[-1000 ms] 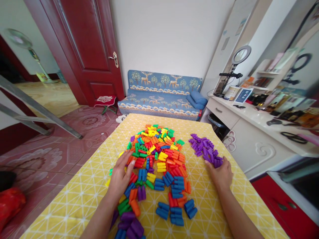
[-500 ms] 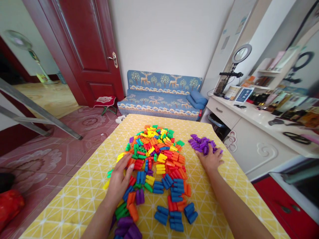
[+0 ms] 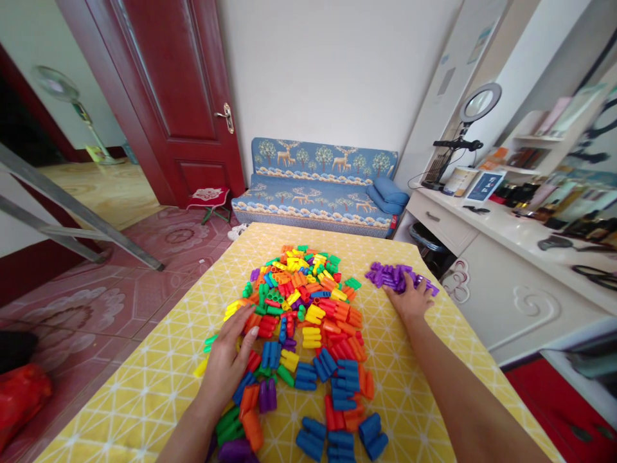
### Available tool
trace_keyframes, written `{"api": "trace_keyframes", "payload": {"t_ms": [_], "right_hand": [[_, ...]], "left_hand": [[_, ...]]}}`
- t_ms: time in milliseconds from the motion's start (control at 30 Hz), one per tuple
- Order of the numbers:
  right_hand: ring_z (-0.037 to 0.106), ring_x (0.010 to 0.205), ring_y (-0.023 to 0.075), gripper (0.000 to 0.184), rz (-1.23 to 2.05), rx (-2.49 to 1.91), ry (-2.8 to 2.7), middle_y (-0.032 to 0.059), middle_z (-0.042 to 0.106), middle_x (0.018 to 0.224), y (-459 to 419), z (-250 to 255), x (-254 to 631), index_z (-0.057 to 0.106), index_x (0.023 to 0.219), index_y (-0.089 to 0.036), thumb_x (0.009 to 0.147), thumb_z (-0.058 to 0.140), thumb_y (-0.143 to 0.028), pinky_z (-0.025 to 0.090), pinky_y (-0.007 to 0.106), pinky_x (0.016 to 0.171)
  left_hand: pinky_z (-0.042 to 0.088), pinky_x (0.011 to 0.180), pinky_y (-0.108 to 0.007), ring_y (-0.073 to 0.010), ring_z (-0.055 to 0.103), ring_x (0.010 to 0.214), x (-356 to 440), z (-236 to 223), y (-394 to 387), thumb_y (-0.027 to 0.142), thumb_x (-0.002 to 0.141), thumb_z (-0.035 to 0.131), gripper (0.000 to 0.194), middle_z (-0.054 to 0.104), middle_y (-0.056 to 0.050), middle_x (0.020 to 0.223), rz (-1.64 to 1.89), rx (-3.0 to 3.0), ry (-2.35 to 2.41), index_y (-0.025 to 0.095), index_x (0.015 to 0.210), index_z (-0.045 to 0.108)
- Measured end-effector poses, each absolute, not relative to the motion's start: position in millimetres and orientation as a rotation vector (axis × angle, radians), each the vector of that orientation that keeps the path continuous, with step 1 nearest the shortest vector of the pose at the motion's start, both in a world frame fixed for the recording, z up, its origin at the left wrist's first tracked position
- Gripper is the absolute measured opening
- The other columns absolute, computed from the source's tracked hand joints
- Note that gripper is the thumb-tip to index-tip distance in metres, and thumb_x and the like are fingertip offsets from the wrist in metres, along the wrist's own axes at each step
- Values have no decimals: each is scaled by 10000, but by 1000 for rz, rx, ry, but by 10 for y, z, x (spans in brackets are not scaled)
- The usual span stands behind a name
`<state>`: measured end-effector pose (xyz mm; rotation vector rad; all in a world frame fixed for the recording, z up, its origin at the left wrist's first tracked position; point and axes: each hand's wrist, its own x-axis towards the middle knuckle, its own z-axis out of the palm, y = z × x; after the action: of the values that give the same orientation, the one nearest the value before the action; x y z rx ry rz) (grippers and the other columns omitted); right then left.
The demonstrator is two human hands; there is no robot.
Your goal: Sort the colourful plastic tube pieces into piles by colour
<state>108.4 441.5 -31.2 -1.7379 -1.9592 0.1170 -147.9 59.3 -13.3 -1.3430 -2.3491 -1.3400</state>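
A big heap of plastic tube-shaped building pieces [image 3: 308, 299] in red, orange, yellow, green, blue and purple lies across the middle of the table. To its right is a separate cluster of purple pieces [image 3: 388, 275]. My right hand [image 3: 409, 299] rests against the near side of that cluster, fingers spread over the purple pieces. At the heap's left edge, my left hand [image 3: 229, 347] lies with thumb and fingers apart, touching orange and red pieces. Several blue pieces [image 3: 311, 437] sit near the front. My left forearm partly hides green and purple pieces [image 3: 238, 450].
A yellow patterned cloth [image 3: 409, 399] covers the table. Beyond its far edge stands a blue sofa [image 3: 313, 199]. A white dresser [image 3: 486, 251] with bottles is on the right, a metal ladder [image 3: 91, 222] and a red stool [image 3: 209, 198] on the left.
My right hand has moved from the near end of the purple cluster forward and left onto it, its fingers spreading; the cluster looks more compact. My left hand has barely moved. The view has shifted slightly.
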Motion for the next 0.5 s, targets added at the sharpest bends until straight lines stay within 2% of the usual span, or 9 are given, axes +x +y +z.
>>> {"api": "trace_keyframes", "payload": {"t_ms": [167,267,367,500], "right_hand": [[194,1367,478,740,96,-1728,-1983,188,200,1531,4412,-326,1084,403,1410,-286,778,454,-670,207,673,998],[165,1389,454,692,-35,-1658,-1986,178,224,1539,4325,-314,1076,389,1432,-247,847,389,-618,180,669,1028],[107,1426,388,567,-264,-1379,-2193,117,270,1549,4230,-259,1054,402,1432,-230,919,343,-464,113,653,1073],[71,1454,300,470,-410,-796,-2708,10,330,1538,4221,-163,984,461,1392,-294,934,357,-302,25,621,1113]], "left_hand": [[385,1101,-471,-260,507,1270,-1467,-129,589,446,913,470,446,585,-109,1329,-1337,-1358,-2361,185,1256,582],[383,1101,-473,-263,499,1278,-1470,-135,591,441,909,479,442,587,-104,1327,-1334,-1361,-2356,191,1257,585],[398,1090,-476,-271,513,1264,-1472,-137,602,449,898,492,438,603,-104,1307,-1348,-1360,-2338,193,1236,604],[401,1085,-488,-271,515,1262,-1471,-140,615,443,900,493,416,604,-100,1307,-1342,-1366,-2340,206,1219,617]]}}
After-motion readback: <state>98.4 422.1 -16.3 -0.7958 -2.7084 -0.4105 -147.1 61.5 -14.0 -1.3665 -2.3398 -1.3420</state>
